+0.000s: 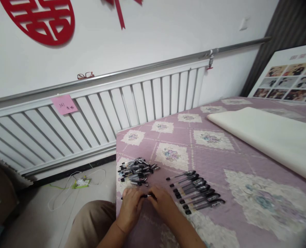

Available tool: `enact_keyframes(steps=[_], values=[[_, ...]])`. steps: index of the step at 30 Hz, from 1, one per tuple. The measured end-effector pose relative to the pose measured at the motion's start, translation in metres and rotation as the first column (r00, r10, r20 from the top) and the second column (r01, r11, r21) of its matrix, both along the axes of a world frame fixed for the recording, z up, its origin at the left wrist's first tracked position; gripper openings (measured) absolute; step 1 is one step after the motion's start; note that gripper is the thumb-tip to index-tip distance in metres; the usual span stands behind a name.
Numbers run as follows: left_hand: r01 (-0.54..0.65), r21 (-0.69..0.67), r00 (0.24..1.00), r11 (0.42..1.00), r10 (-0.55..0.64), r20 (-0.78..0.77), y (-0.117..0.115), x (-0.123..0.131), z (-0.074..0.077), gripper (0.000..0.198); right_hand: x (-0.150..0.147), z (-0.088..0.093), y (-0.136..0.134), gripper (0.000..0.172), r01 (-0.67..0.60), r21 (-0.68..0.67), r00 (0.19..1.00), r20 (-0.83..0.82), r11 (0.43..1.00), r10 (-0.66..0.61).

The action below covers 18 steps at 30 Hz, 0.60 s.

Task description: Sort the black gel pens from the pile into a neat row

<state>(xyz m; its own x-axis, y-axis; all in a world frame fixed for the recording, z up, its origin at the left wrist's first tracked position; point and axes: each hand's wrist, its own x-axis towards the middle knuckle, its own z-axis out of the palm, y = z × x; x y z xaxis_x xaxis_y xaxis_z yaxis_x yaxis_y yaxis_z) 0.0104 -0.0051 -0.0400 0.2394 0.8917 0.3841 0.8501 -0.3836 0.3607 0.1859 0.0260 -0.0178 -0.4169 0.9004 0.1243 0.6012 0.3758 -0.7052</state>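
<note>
My left hand [131,204] is closed around a dark pen [145,196], which lies roughly level and sticks out on both sides of the fingers. At the pen's right end, the fingers of my right hand [160,201] are pinched together; their tips hide that end, so a separate cap cannot be made out. Just beyond my left hand lies a loose pile of pens and pen parts [136,169], clear with black ends. To the right of my right hand, several black-capped pens [196,189] are laid side by side in a slanting row.
A purple floral cloth [172,172] covers the surface under the pens. A folded cream sheet [268,134] lies at the right. Behind stands a white radiator [132,103] with a pink note [64,104]. A white cable [62,199] lies on the floor at left.
</note>
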Motion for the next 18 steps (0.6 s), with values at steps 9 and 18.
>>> enact_keyframes(steps=[9,18], values=[[0.014,-0.020,1.000,1.000,-0.015,-0.013,-0.0004,0.0004,0.0023,0.023,0.0007,0.0000,0.0007,0.013,-0.016,-0.003,1.000,0.002,1.000,0.016],[0.007,0.021,1.000,1.000,-0.006,-0.018,-0.0019,0.0012,0.0026,0.020,0.0000,0.0085,-0.0019,0.021,-0.052,0.011,0.985,0.165,0.999,0.049]])
